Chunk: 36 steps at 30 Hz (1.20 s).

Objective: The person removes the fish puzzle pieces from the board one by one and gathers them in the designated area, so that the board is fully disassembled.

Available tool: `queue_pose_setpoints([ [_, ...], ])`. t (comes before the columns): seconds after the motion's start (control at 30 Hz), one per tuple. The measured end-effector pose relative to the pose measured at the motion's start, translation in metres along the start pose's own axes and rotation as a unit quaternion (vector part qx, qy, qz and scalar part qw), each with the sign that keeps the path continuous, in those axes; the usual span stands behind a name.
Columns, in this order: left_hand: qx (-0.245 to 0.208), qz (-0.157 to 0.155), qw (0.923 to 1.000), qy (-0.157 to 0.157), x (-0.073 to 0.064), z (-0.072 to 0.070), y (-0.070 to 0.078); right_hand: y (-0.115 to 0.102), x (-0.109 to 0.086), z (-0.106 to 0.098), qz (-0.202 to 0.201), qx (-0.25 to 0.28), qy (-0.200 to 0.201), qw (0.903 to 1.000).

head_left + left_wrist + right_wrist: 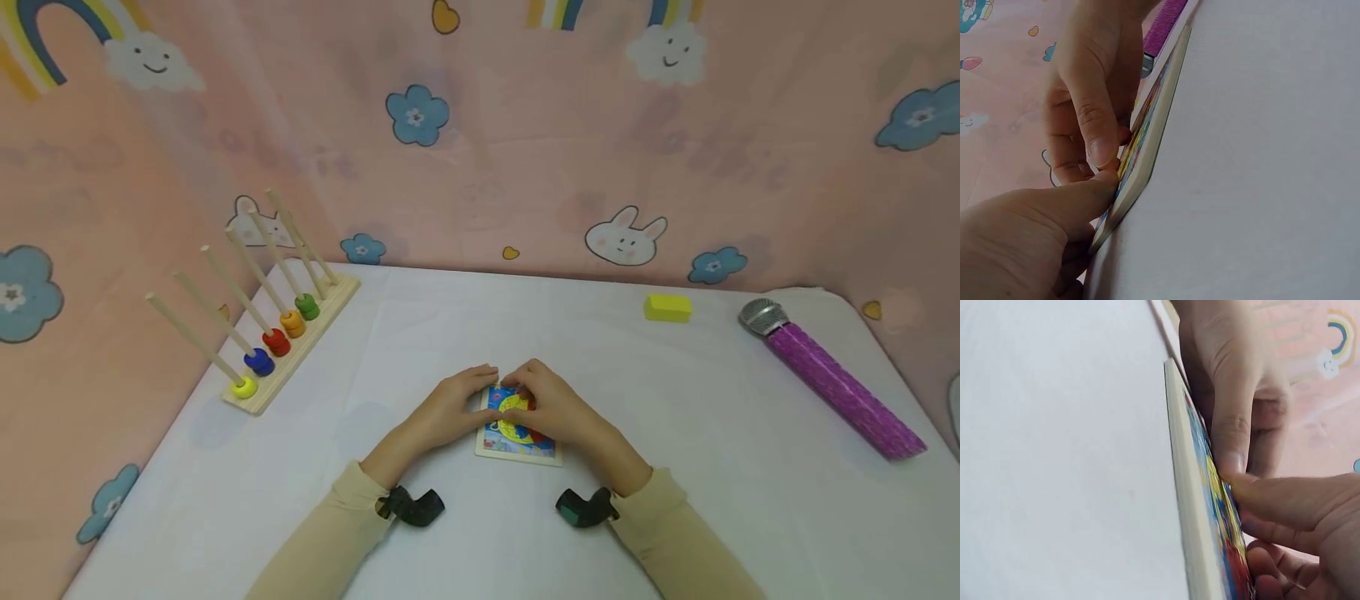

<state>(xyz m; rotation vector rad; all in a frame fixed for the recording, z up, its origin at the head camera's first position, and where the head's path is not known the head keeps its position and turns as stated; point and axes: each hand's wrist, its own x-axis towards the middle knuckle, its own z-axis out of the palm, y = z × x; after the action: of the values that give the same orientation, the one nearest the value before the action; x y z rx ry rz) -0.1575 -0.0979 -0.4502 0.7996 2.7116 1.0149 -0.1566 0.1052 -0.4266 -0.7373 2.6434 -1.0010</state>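
Observation:
A small wooden picture puzzle [517, 454] with a pale wood frame lies flat on the white table. Its picture is blue, yellow and red. My left hand [446, 410] reaches over its left side, fingers stretched along the far left corner and thumb on the picture. From the right, my right hand [555, 404] bends over the board, its thumb also on the picture and its fingers curled near the far edge. The two thumb tips nearly meet on the puzzle [1147, 150] in the left wrist view. Whether my right fingers pinch a loose piece is hidden.
At the left stands a wooden bead stacker [300, 354] with upright pegs and coloured rings. A yellow block [667, 308] sits at the back right, beside a purple toy microphone [840, 383]. A pink patterned cloth [495, 192] hangs behind the table.

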Motion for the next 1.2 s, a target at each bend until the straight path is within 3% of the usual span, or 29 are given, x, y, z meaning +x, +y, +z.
queue_pose_setpoints([
  [0.2,0.003,0.005,1.0000,0.005,0.002,0.001,0.000,0.002,-0.002,0.004,-0.011,-0.013,0.018,0.9997],
  [0.4,0.001,-0.008,1.0000,-0.001,0.003,0.000,0.001,0.001,-0.003,0.003,-0.012,-0.020,0.010,0.9997],
  [0.9,0.002,-0.001,1.0000,0.002,0.001,0.000,0.000,0.000,0.000,0.011,0.037,0.034,0.008,0.9987],
  [1.2,-0.003,0.003,1.0000,0.007,0.001,0.002,-0.002,0.002,0.000,0.014,0.008,0.043,0.055,0.9975],
])
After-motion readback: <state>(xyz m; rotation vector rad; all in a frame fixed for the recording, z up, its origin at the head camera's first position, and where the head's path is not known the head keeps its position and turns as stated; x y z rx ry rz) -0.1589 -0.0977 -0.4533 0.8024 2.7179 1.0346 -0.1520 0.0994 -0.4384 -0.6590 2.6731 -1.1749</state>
